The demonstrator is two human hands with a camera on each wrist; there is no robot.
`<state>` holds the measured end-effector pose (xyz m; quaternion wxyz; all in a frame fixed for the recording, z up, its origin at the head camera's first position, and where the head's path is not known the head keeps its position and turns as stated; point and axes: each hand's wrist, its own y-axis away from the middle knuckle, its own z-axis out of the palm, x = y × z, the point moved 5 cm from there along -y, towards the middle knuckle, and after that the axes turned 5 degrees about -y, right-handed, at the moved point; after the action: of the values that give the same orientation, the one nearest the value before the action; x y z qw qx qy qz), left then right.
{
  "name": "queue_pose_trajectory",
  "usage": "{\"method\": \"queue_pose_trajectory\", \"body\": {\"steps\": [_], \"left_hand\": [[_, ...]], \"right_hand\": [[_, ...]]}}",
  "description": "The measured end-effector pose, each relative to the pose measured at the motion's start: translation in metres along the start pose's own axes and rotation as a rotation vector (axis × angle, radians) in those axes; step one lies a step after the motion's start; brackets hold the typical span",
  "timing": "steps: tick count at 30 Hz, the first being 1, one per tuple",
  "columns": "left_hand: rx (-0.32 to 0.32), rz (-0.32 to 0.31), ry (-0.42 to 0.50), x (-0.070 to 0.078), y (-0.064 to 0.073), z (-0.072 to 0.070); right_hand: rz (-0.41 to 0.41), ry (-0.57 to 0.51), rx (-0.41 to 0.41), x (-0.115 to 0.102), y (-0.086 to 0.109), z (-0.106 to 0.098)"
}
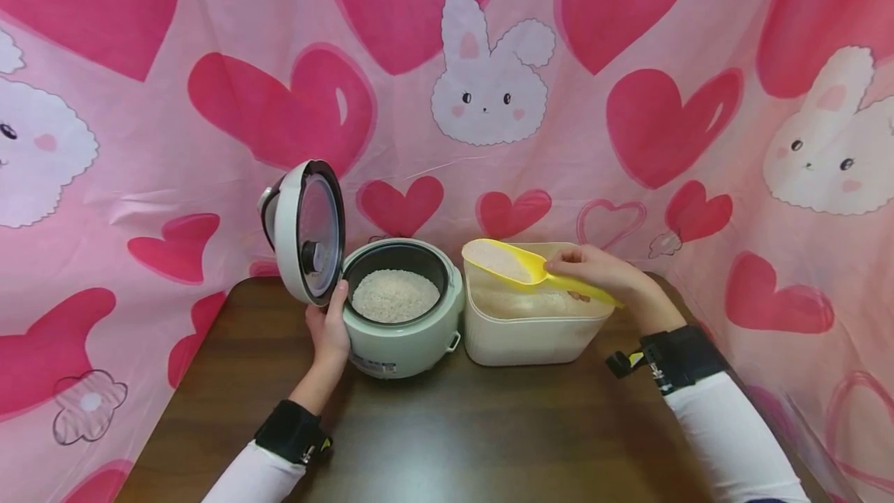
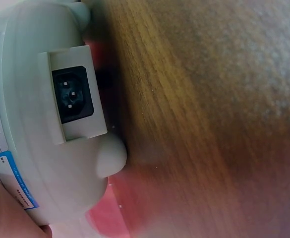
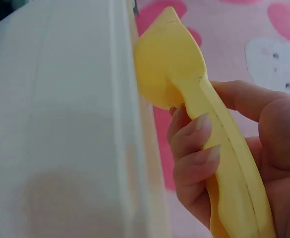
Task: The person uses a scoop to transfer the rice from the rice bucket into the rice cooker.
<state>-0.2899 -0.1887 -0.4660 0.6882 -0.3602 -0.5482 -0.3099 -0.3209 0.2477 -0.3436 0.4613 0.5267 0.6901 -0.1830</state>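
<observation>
My right hand (image 1: 590, 270) grips the handle of a yellow scoop (image 3: 224, 148), fingers wrapped round it. White rice fills the scoop's bowl, held over the left part of a cream bin (image 1: 531, 342); more rice (image 1: 531, 303) lies inside. To the left stands a pale green rice cooker (image 1: 408, 352), its lid (image 1: 282, 235) tipped up on the left side. Rice (image 1: 396, 296) lies in its dark inner pot. My left hand (image 1: 330, 336) rests against the cooker's left side below the lid, thumb straight near the rim; its other fingers are partly hidden.
A dark wooden table (image 1: 447, 441) carries both vessels, which stand side by side. Close behind hangs a pink cloth (image 1: 419, 138) with hearts and rabbits. The cooker's power socket (image 2: 74, 94) faces the left wrist camera.
</observation>
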Motion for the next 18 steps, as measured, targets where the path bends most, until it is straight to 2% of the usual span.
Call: {"method": "queue_pose_trajectory", "body": {"steps": [7, 10, 18], "left_hand": [[-0.008, -0.005, 0.0, 0.001, 0.0, 0.0], [-0.002, -0.003, 0.007, 0.0, -0.001, 0.0], [0.007, -0.001, 0.017, -0.001, 0.0, 0.0]], "right_hand": [[-0.056, 0.044, -0.065, -0.043, -0.015, 0.02], [-0.064, 0.08, -0.055, -0.06, -0.022, 0.03], [-0.09, 0.256, -0.003, -0.104, -0.031, 0.052]]}}
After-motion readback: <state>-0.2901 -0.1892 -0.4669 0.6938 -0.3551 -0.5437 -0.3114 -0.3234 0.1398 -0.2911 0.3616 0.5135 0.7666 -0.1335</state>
